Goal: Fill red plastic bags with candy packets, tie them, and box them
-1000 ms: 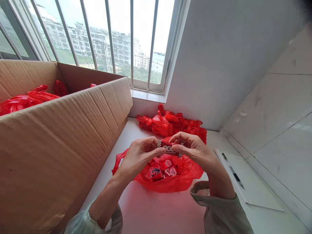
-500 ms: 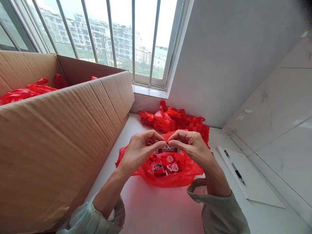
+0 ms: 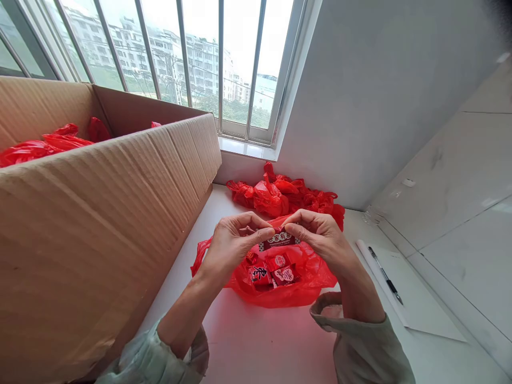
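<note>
Both my hands meet above an open red plastic bag (image 3: 280, 298), fingertips close together. With thumb and fingers, my left hand (image 3: 236, 237) pinches at the upper edge of a small dark red packet (image 3: 279, 241) with white lettering. My right hand (image 3: 316, 232) pinches at the same edge, a little to the right. Fingertips hide part of the packet's top. Below it, inside the bag, lie several wrapped sweets, among them a red one with black lettering (image 3: 258, 274) and one with a pink label (image 3: 285, 275).
A large cardboard box (image 3: 120, 213) holding red bags (image 3: 44, 146) stands at the left. More crumpled red bags (image 3: 276, 194) lie against the back wall. At the right, a pen (image 3: 386, 276) rests on white paper (image 3: 428, 304). A barred window (image 3: 200, 69) is behind.
My fingertips have moved slightly apart, the right hand shifting a little to the right. More of the packet's lettering shows. The view has shifted slightly.
</note>
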The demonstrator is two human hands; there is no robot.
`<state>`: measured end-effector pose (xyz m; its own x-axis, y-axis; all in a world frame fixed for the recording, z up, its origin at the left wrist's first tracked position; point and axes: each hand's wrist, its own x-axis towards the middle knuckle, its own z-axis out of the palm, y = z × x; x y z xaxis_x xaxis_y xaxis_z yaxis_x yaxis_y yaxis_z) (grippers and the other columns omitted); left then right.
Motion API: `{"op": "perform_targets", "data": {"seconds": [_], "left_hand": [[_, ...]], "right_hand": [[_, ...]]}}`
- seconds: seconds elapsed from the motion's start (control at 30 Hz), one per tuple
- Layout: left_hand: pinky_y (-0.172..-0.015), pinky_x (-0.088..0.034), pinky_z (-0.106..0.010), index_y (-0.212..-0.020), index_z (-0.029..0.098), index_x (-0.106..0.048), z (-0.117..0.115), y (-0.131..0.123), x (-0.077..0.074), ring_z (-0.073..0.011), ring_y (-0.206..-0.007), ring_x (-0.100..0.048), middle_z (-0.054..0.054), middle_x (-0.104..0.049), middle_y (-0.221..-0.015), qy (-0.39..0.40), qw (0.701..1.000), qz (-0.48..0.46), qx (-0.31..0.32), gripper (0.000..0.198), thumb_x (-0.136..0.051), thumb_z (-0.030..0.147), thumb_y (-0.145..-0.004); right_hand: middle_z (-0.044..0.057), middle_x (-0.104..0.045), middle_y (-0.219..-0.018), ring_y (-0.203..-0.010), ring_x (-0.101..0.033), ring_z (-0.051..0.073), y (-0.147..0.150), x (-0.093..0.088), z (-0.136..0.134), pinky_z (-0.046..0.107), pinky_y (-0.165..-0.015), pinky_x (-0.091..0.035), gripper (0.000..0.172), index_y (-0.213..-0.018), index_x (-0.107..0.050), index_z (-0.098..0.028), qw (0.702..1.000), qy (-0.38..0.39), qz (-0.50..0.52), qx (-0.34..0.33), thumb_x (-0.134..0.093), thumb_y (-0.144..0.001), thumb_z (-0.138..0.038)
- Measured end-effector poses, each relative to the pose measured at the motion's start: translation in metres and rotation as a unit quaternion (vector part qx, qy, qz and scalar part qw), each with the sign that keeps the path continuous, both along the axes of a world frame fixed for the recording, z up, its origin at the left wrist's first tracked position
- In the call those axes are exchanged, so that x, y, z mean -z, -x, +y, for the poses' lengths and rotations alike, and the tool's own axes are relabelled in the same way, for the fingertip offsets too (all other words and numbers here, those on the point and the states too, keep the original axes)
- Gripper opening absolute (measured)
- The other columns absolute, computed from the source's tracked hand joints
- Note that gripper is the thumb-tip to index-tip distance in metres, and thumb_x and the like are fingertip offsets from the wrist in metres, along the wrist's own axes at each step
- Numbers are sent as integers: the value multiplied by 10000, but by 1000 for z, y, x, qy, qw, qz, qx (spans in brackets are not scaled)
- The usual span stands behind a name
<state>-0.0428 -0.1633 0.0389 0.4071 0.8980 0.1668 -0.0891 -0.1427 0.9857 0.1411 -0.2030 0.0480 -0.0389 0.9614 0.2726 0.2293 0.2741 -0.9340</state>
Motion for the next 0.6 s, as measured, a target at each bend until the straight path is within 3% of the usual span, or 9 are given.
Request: {"op": "perform_targets", "data": {"seconds": [0.17,0.4,0.6], "left_hand": [[-678,-535,-282,-904,176,-719,-1,1,-2,-191,-779,-672,-38,-728,-847,-32,996,76,20,266,-760,379,-739],[-683,-523,-297,-863,167,-745,-4,-2,0,-198,-751,-667,-49,-753,-850,-48,994,99,1,229,-715,375,-772],[-709,-492,-283,-818,185,-745,-4,-4,0,-190,-785,-666,-23,-749,-819,-96,986,123,-55,178,-680,350,-804]], "right_hand": [[5,-688,-725,-677,-599,134,1,0,-1,258,-654,-478,170,-754,-705,-184,1000,-3,10,6,-731,-785,-349],[14,-702,-726,-695,-615,149,4,0,-3,270,-675,-482,129,-727,-712,-187,998,-25,-41,40,-710,-794,-297],[17,-698,-731,-681,-601,151,7,4,0,271,-655,-473,173,-751,-714,-184,997,-16,-43,60,-701,-797,-350]]}}
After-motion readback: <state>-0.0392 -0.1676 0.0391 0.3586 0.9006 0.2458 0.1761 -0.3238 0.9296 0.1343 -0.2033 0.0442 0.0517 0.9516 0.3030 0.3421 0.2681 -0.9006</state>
